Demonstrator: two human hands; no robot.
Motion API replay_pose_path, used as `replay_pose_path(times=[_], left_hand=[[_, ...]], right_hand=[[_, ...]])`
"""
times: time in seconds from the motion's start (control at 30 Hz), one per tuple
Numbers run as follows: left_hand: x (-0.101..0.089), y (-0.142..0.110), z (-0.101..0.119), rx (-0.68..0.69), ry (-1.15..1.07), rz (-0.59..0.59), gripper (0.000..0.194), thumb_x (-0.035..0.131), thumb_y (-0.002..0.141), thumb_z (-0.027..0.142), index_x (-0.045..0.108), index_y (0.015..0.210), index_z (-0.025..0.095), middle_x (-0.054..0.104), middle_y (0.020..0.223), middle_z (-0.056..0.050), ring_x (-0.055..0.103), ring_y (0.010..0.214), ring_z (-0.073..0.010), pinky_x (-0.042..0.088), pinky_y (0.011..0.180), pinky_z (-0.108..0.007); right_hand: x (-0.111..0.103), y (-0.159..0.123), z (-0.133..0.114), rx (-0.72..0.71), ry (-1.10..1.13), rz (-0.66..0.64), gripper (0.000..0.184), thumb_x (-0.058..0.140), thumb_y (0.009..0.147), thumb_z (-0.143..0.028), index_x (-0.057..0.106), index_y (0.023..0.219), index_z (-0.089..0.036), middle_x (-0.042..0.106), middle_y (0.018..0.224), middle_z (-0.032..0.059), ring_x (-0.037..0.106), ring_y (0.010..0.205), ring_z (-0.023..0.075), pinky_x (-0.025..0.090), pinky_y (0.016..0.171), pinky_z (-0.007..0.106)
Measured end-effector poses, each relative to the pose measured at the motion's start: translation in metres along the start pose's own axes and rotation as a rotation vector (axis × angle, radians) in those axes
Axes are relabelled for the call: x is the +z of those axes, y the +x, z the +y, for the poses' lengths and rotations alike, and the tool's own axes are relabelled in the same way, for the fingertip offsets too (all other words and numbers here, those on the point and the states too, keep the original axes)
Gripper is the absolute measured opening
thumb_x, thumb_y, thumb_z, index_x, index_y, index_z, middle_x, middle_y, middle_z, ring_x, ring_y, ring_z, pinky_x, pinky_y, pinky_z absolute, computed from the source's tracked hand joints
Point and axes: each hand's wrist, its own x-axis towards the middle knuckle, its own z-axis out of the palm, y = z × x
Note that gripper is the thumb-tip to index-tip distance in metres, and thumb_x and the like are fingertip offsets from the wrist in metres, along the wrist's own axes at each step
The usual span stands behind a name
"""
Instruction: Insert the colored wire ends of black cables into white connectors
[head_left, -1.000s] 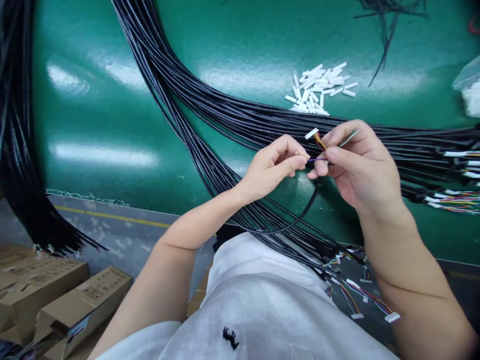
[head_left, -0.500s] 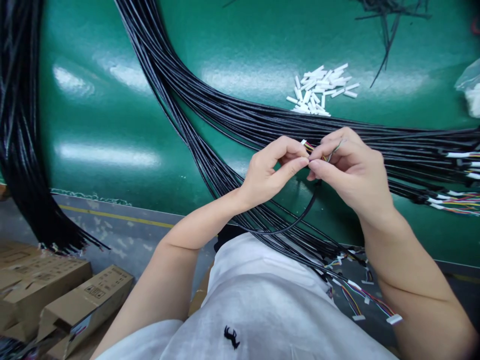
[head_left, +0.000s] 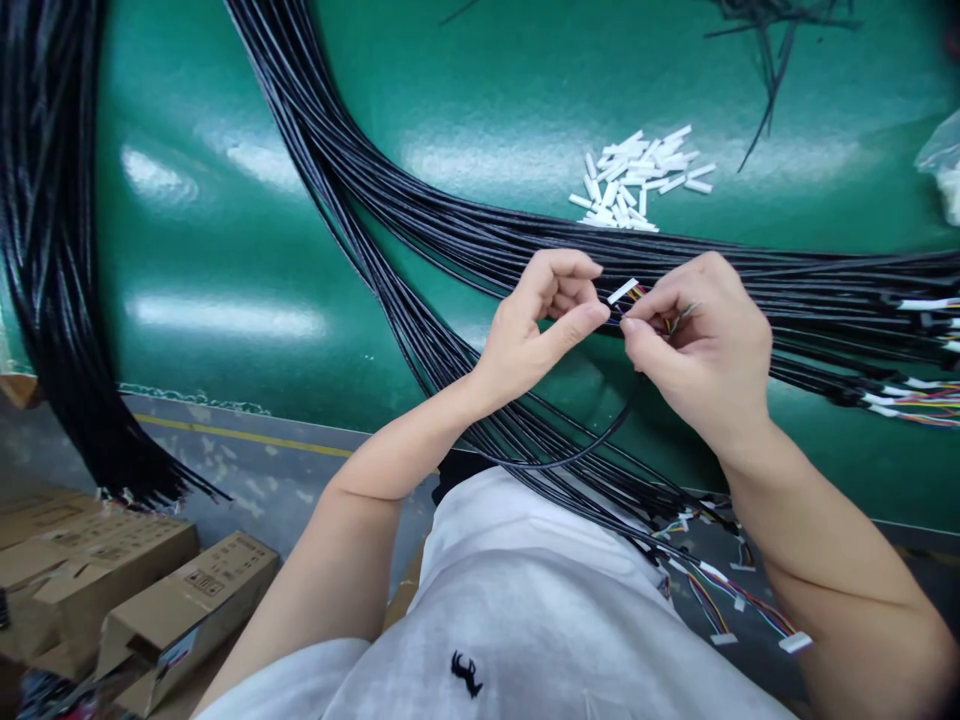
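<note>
The left hand (head_left: 536, 325) has just opened its grip a bit and looks empty, so only the right hand (head_left: 705, 345) seems to pinch the colored wires (head_left: 639, 291), their white plug (head_left: 622, 291) between both grips.

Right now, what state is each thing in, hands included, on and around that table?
White connector: attached to coloured wires.
Right hand: pinching those wires.
Left hand: thumb and forefinger apart, beside the connector.
Black cables: gathered in bundles across the green table.
Short white tubes: loose, piled.
Plastic bag: partly out of frame; whether sealed, unclear.
</note>
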Motion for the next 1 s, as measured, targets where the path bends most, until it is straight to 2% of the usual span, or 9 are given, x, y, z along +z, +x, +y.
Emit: replay_pose_path(times=[0.1,0.2,0.37,0.47,0.6,0.7,0.8,0.9,1.0], left_hand=[[-0.001,0.001,0.0,0.037,0.025,-0.02,0.035,0.067,0.097,0.059,0.064,0.112,0.027,0.072,0.096,0.001,0.07,0.084,-0.011,0.056,0.074,-0.027],[-0.001,0.001,-0.001,0.084,0.06,-0.039,0.026,0.065,0.1,0.05,0.068,0.103,0.024,0.074,0.098,-0.001,0.07,0.087,-0.0123,0.056,0.075,-0.028],[0.001,0.0,-0.004,0.205,0.238,-0.02,0.03,0.061,0.101,0.051,0.071,0.095,0.023,0.073,0.091,-0.003,0.068,0.086,-0.0163,0.055,0.082,-0.034],[0.002,0.0,-0.004,0.185,0.325,-0.032,0.035,0.057,0.103,0.052,0.07,0.091,0.022,0.072,0.089,-0.004,0.068,0.089,-0.0178,0.055,0.086,-0.037],[-0.001,0.002,-0.005,0.098,0.131,-0.038,0.039,0.065,0.096,0.062,0.068,0.105,0.024,0.072,0.098,-0.003,0.068,0.087,-0.0148,0.056,0.08,-0.033],[-0.003,0.006,-0.004,-0.059,-0.077,-0.063,0.043,0.064,0.097,0.065,0.065,0.121,0.028,0.072,0.103,-0.002,0.072,0.092,-0.014,0.058,0.079,-0.031],[-0.003,0.007,-0.001,-0.203,-0.211,-0.137,0.041,0.068,0.095,0.062,0.068,0.118,0.028,0.073,0.103,-0.001,0.074,0.096,-0.0143,0.059,0.079,-0.03],[-0.002,0.006,0.002,-0.302,-0.298,-0.166,0.041,0.075,0.091,0.06,0.071,0.114,0.027,0.075,0.113,-0.002,0.073,0.101,-0.0152,0.06,0.079,-0.029],[-0.002,0.005,0.004,-0.381,-0.389,-0.212,0.041,0.077,0.089,0.057,0.073,0.115,0.026,0.076,0.117,-0.002,0.071,0.092,-0.0118,0.059,0.075,-0.026]], right_hand=[[0.002,-0.002,0.0,-0.017,-0.055,-0.005,0.019,0.069,0.083,-0.009,0.062,0.078,-0.026,0.057,0.081,-0.0001,0.055,0.066,0.0149,0.044,0.055,0.032],[0.002,-0.003,-0.003,0.036,-0.053,-0.018,0.018,0.069,0.085,-0.013,0.062,0.076,-0.027,0.058,0.081,0.001,0.055,0.067,0.0164,0.046,0.057,0.034],[0.0,-0.001,-0.006,0.149,0.068,-0.029,0.016,0.072,0.087,-0.019,0.065,0.076,-0.029,0.056,0.078,0.001,0.054,0.069,0.017,0.043,0.056,0.034],[0.0,0.0,-0.005,0.189,0.102,-0.041,0.017,0.072,0.083,-0.014,0.065,0.073,-0.027,0.055,0.078,0.0001,0.051,0.065,0.0148,0.041,0.056,0.034],[0.0,0.0,-0.004,0.188,0.096,-0.038,0.019,0.071,0.081,-0.011,0.063,0.073,-0.026,0.056,0.079,0.0,0.05,0.063,0.0137,0.04,0.056,0.033],[0.001,-0.001,-0.005,0.169,0.1,-0.015,0.018,0.071,0.081,-0.013,0.064,0.073,-0.027,0.056,0.079,0.0006,0.049,0.064,0.0142,0.04,0.054,0.033],[0.001,-0.001,-0.007,0.144,0.106,-0.019,0.018,0.069,0.081,-0.012,0.064,0.074,-0.027,0.057,0.08,0.001,0.05,0.065,0.0141,0.04,0.053,0.032],[0.002,-0.003,-0.01,0.134,0.093,-0.033,0.018,0.068,0.082,-0.011,0.064,0.075,-0.028,0.059,0.082,0.0018,0.051,0.066,0.015,0.041,0.052,0.032],[0.001,-0.006,-0.011,0.124,0.042,-0.013,0.017,0.068,0.086,-0.015,0.065,0.078,-0.029,0.061,0.085,0.0037,0.054,0.069,0.0179,0.044,0.053,0.035]])
